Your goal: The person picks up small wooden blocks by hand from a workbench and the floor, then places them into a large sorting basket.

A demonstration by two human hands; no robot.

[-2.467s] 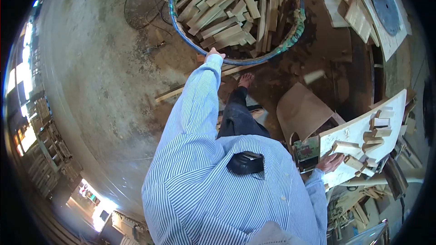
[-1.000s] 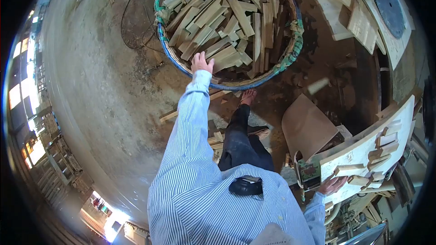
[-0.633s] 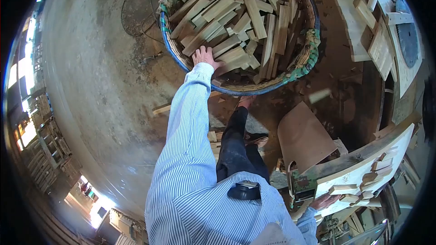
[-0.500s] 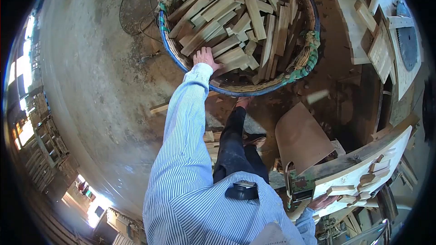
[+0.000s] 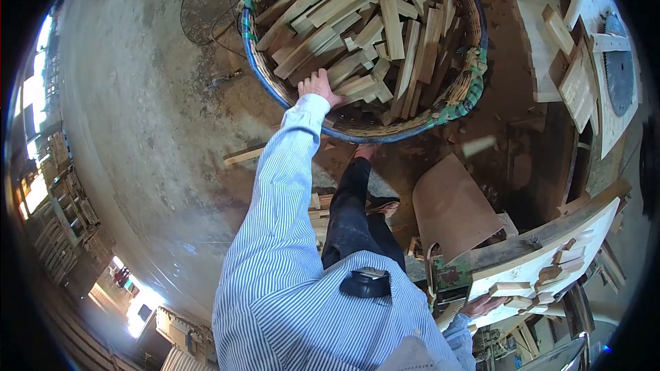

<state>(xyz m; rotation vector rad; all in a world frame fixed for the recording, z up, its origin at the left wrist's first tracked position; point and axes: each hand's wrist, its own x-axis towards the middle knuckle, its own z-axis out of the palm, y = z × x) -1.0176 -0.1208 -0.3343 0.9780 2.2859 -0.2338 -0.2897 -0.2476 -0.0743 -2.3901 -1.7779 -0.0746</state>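
Note:
My left hand (image 5: 319, 89) reaches over the near left rim of a large woven basket (image 5: 271, 86) full of cut wood pieces (image 5: 388, 14). Its fingers curl around the end of a wood block (image 5: 347, 66) at the near side of the pile. At the lower right, my right hand (image 5: 484, 306) rests by the edge of a white board (image 5: 512, 308), close to several small wood blocks (image 5: 510, 288); its fingers are partly hidden, so its grip is unclear.
A curved brown panel (image 5: 454, 209) leans beside my legs. A round saw blade (image 5: 619, 72) lies at the far right near wood offcuts (image 5: 577, 86). One wood strip (image 5: 244, 156) is on the floor left of my feet, and a cable (image 5: 184, 17) lies beyond.
The view has shifted slightly. My left hand has moved a little to the right at the basket's near edge, and the block beside it now lies at a different angle.

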